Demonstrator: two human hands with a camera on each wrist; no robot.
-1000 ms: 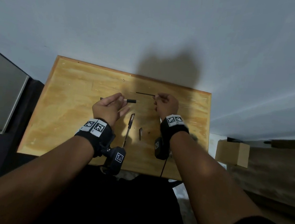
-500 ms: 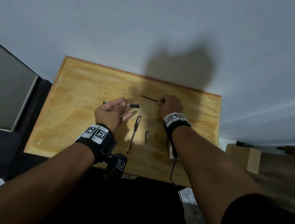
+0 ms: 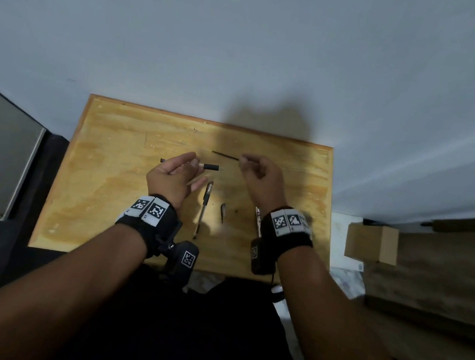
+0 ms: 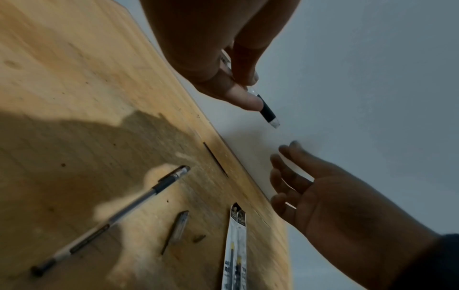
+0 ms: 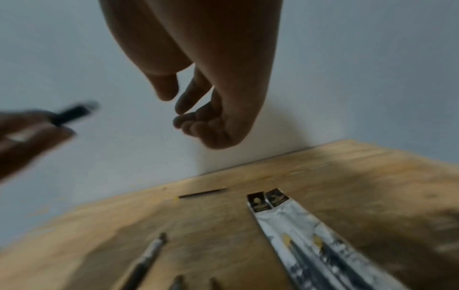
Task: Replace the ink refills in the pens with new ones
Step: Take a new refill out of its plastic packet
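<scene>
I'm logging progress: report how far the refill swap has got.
Done: thin dark refill lies on the wooden table. In hand: left hand grips a clear pen barrel with black grip; right hand holds nothing. Left: white refill packet lies waiting; second clear pen lies assembled.

pen barrel (image 3: 208, 166): middle hidden inside left hand (image 3: 170, 179) | refill packets (image 5: 310, 235): cut off by lower edge, print blurred | left hand in right wrist view: blurred | pen cap (image 3: 223, 210): too small for detail

Wooden table (image 3: 104, 181) — pen (image 3: 203, 208), refill (image 3: 225, 155), packets (image 5: 298, 221)
</scene>
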